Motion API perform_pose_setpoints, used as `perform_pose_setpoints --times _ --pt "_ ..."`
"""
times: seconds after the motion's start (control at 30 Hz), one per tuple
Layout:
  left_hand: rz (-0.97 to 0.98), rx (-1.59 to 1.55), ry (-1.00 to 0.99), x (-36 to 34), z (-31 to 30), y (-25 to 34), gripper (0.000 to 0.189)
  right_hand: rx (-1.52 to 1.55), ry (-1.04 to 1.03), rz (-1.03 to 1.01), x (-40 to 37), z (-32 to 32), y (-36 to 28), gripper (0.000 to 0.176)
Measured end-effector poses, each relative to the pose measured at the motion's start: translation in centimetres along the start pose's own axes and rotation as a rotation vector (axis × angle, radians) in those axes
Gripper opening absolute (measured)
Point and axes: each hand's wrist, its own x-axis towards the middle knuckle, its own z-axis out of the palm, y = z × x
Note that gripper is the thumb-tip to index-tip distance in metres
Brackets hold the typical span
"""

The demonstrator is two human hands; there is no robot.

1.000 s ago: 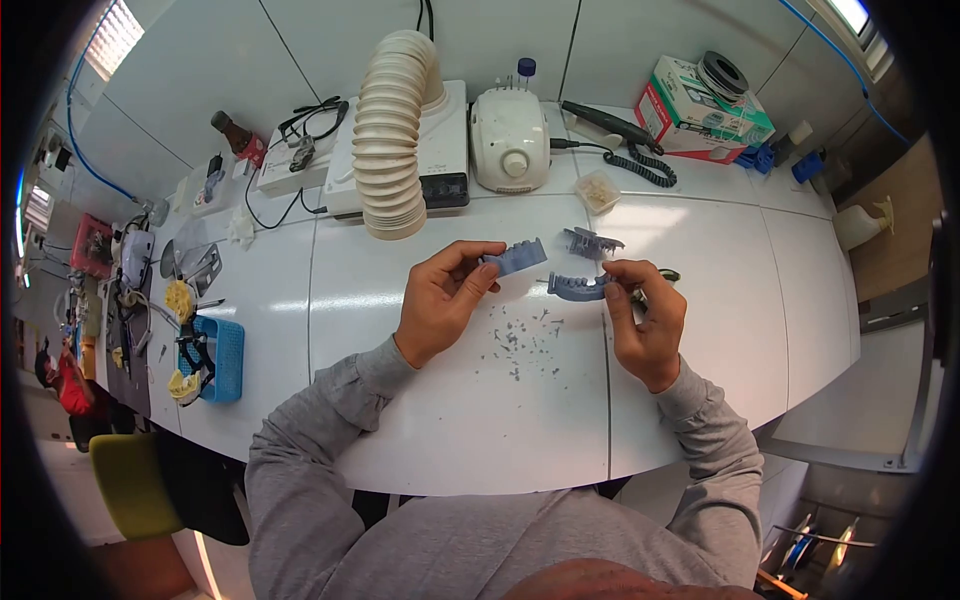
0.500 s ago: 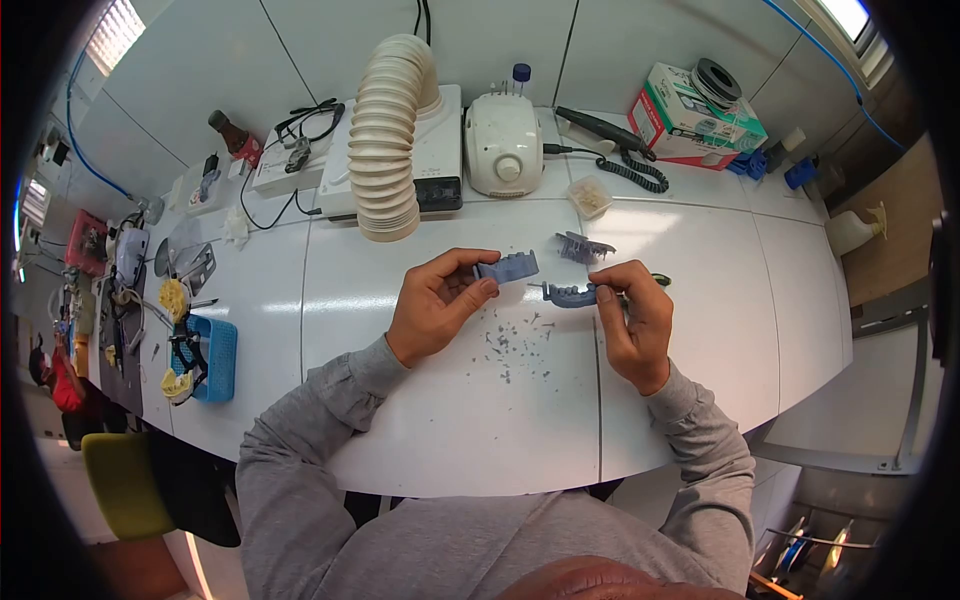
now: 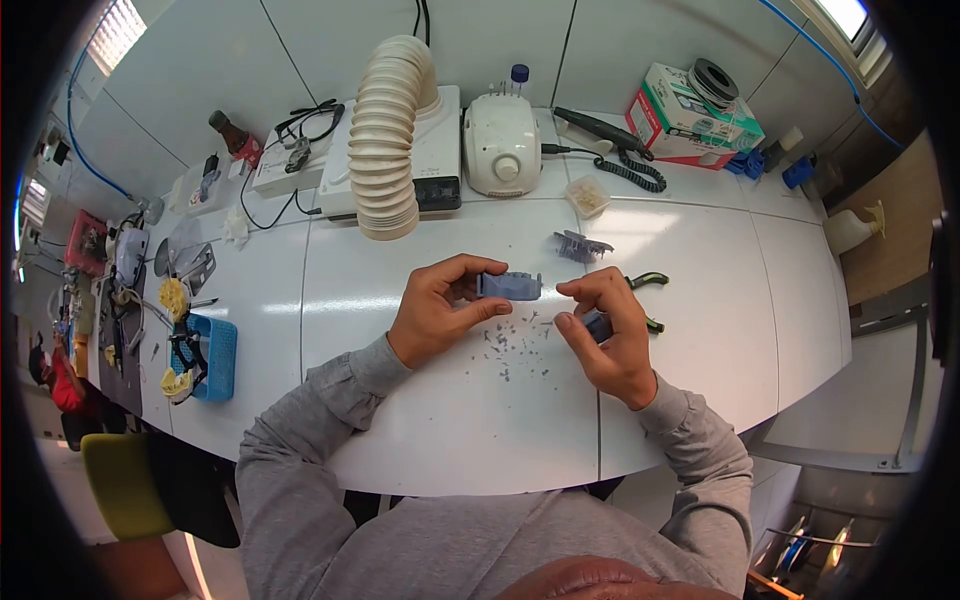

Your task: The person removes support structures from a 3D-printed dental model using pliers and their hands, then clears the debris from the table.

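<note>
My left hand point(image 3: 440, 308) pinches a blue-grey printed dental model point(image 3: 512, 287) by its left end, above the white table. Facing it, my right hand point(image 3: 610, 335) curls round a second blue-grey dental model point(image 3: 598, 326), mostly hidden by the fingers; its thumb and index tips are apart, near the first model's right end. Below the hands lie scattered grey-blue trimmings point(image 3: 515, 345). Another model piece with spiky supports point(image 3: 580, 247) rests just beyond my right hand. Pliers with green and black handles point(image 3: 650, 281) lie behind that hand, their jaws hidden.
A ribbed extraction hose point(image 3: 382, 140) arches over the back of the table. Beside it stand a white control unit point(image 3: 503, 150), a small clear box point(image 3: 588, 197) and a black handpiece point(image 3: 603, 133) with coiled cord. A blue basket point(image 3: 215, 360) sits at the left.
My right hand has shifted left and down, its model now tucked into the curled fingers. The left hand's model has turned and dropped slightly. More of the pliers' handles shows.
</note>
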Motion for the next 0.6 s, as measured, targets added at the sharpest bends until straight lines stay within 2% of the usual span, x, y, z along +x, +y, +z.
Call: perform_pose_setpoints --times 0.03,0.1,0.2,0.27,0.33,0.43,0.53,0.6 --pt "-0.002 -0.001 -0.002 0.0 0.0 0.2 0.041 -0.001 0.001 0.003 0.1 0.0 -0.5 0.033" --pt "0.038 0.048 -0.082 0.0 0.0 0.7 0.042 -0.127 0.003 -0.029 0.4 0.3 -1.5 0.048" --pt "-0.043 0.037 -0.185 -0.1 -0.4 1.0 0.045 -0.158 -0.041 -0.116 0.3 0.9 -0.7 0.049" --pt "-0.016 0.052 -0.19 0.0 -0.4 1.0 0.048 -0.121 -0.016 -0.14 0.2 1.3 0.1 0.047" --pt "0.01 0.066 -0.194 -0.2 -0.2 1.1 0.051 -0.085 -0.002 -0.029 0.0 1.0 0.0 0.043" --pt "-0.065 -0.027 -0.154 -0.2 0.0 1.4 0.059 -0.053 0.044 0.017 0.2 0.8 0.1 0.034" --pt "0.002 0.08 -0.168 0.1 -0.3 1.2 0.066 -0.035 0.051 0.03 0.3 0.4 0.3 0.031" --pt "0.152 0.186 -0.142 0.3 -0.2 1.2 0.068 -0.044 0.039 0.024 0.3 0.3 0.3 0.029"
